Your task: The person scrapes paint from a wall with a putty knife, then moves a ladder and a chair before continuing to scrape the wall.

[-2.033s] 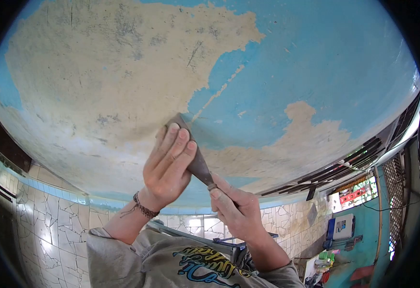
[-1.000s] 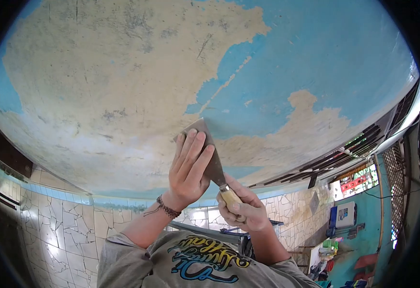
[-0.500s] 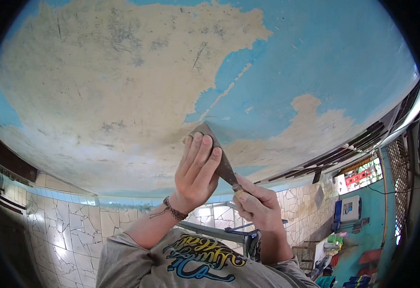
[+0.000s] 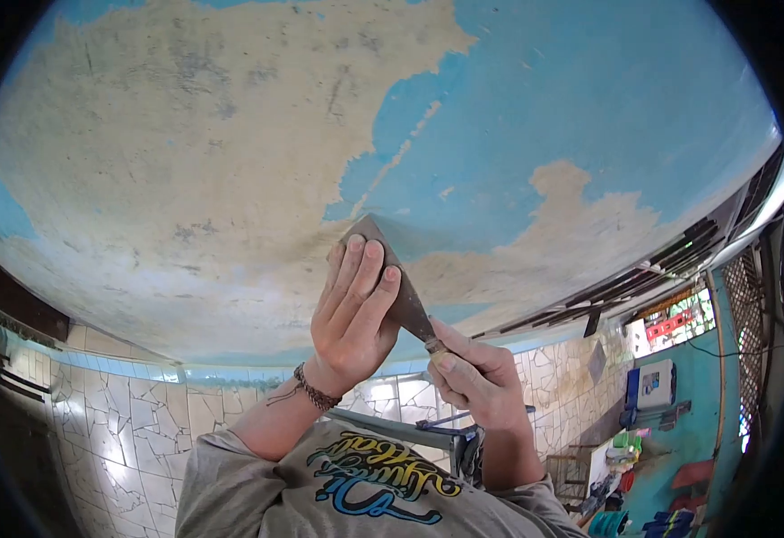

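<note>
Right hand (image 4: 474, 375) grips the scraper (image 4: 403, 291) — left (image 4: 352, 309) pressing its blade.

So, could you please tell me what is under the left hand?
Under the left hand is the scraper: a corner and one long edge of its metal blade show past the fingers. The part directly beneath the fingers is covered and cannot be seen.

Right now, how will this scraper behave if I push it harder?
The scraper looks like thin metal, so it's probably stiff with slight flex. Its tapered neck should bend less than the broad end. Your right hand looks dusty, so the grip might slip a little.
</note>
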{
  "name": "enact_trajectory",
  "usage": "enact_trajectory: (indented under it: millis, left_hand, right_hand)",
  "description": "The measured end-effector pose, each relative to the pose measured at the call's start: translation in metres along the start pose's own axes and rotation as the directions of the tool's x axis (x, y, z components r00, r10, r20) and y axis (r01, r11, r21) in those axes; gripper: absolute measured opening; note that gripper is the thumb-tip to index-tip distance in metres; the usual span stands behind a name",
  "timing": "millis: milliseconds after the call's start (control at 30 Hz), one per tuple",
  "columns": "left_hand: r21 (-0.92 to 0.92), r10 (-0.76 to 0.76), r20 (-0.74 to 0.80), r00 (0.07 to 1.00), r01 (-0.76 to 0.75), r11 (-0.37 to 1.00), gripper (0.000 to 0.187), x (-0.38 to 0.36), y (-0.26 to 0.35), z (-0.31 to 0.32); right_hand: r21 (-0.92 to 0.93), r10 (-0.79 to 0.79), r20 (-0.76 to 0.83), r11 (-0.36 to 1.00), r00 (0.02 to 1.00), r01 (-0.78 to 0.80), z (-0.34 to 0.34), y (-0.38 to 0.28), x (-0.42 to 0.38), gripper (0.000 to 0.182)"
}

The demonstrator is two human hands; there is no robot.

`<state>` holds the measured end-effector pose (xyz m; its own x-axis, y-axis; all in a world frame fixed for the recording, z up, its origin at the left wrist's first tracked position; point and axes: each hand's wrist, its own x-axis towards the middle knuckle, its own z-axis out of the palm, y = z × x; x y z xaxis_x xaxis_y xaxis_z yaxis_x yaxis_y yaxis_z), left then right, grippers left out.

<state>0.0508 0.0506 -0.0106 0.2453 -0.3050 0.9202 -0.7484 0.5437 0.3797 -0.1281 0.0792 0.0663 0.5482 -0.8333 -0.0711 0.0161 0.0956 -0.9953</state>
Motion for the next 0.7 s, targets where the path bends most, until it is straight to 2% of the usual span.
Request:
enact_trajectory:
  millis: [200,300,400,500,600,700]
  left_hand:
    - [0.033,0.037,-0.053,0.998,-0.035,0.999,0.038,0.003,-0.004,0.005]
    - [-0.007,-0.015,-0.027,1.0,0.015,1.0,0.038,0.0,0.005,0.005]
    - [0.066,0.029,-0.067,0.997,-0.025,0.998,0.037,0.0,-0.003,0.006]
    - [0.068,0.015,-0.088,0.996,-0.009,0.998,0.037,0.0,0.001,0.01]
    - [0.054,0.032,-0.081,0.996,-0.028,0.998,0.036,-0.002,0.002,0.014]
    - [0.154,0.012,-0.154,0.988,0.012,0.988,0.037,0.01,-0.003,0.006]
  right_hand:
    - [0.004,0.012,0.016,1.0,1.0,-0.012,-0.007,-0.004,0.008,0.04]
    - [-0.028,-0.006,0.03,1.0,1.0,0.007,-0.011,-0.004,0.002,0.039]
    - [-0.012,0.1,0.005,0.995,0.995,-0.1,-0.01,-0.008,0.009,0.039]
    - [-0.089,0.039,-0.001,0.995,0.999,-0.039,-0.013,-0.001,0.008,0.039]
    - [-0.133,0.043,-0.002,0.99,0.999,-0.042,-0.022,-0.003,0.009,0.037]
    - [-0.108,0.075,0.039,0.992,0.996,-0.071,-0.008,-0.014,0.026,0.036]
